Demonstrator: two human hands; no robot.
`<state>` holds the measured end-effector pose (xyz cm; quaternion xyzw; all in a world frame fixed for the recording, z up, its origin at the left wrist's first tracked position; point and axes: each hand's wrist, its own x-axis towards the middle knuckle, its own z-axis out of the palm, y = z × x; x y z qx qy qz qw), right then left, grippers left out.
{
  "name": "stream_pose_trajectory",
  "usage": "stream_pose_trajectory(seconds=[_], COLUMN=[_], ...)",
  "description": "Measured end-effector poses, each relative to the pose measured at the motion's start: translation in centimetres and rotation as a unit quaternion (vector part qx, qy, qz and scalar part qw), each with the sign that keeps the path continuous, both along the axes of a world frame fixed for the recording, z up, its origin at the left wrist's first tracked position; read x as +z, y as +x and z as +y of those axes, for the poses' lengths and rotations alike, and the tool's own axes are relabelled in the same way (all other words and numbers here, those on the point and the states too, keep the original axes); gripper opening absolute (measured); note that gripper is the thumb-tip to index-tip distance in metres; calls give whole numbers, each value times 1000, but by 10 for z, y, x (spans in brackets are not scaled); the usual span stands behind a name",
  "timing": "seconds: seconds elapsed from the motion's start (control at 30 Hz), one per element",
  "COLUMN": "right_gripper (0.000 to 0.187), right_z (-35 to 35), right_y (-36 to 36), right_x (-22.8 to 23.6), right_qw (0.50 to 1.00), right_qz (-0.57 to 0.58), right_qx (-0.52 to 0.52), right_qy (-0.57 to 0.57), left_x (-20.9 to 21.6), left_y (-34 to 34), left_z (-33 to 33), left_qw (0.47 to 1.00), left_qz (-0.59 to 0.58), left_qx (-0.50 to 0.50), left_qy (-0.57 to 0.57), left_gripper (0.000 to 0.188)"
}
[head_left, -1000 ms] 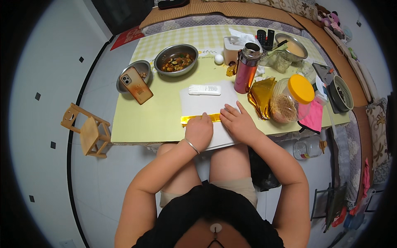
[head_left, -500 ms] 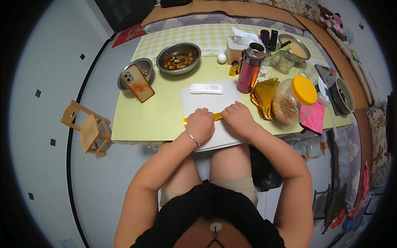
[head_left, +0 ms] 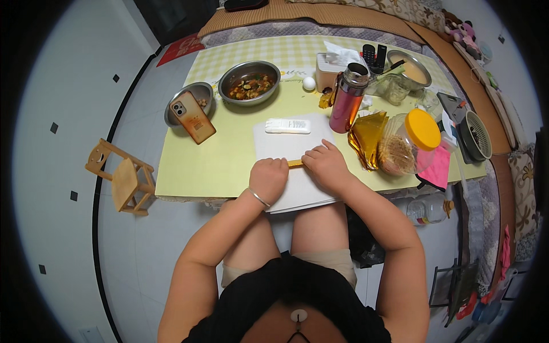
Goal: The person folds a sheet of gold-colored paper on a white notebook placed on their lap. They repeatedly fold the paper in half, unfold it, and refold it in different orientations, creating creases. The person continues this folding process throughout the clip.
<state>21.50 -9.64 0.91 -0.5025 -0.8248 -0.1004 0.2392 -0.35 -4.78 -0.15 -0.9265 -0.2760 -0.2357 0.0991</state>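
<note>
Both my hands hold a narrow gold foil strip over a stack of white paper at the table's front edge. My left hand, with a silver bangle at its wrist, is closed around the strip's left part. My right hand has its fingers curled over the right part, thumb side toward the left hand. Only a short piece of the strip shows between them. Just beyond, a white flat tube-like item lies on the paper. To the right of it are loose gold foil sheets.
A pink-orange thermos stands open beside a yellow-lidded jar. At the left are a phone leaning on a metal bowl and a larger bowl of food. An egg sits near a tissue box.
The gold strip looks narrower, and less of it shows at the left. My left hand has shifted slightly left and its knuckles have turned; my right hand stays almost in place.
</note>
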Motion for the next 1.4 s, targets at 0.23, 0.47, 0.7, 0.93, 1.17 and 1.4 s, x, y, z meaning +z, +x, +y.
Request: stream_pose_trajectory(seconds=[0.23,0.47,0.7,0.93,1.17,1.4], right_gripper=[10,43,64,95,43,14], right_z=[-1,1,54,-13,-47,-68], right_y=[11,-2,21,45,9,1], right_x=[-16,13,-15,20,19,6], right_qw=[999,986,856,876,993,995], right_qz=[31,101,386,375,56,79], right_qx=[1,40,40,115,99,24], right_qy=[11,-129,-340,-280,-33,-49], left_x=[15,23,48,69,40,60], left_y=[-30,18,-6,-78,-48,-23], left_z=[1,-3,4,29,79,7], left_qw=[991,990,992,880,721,930], left_qz=[-25,83,57,-259,-188,-98], left_qx=[63,85,33,-113,-197,-222], left_qy=[118,-74,-103,-382,-638,-276], left_gripper=[21,6,7,27,32,41])
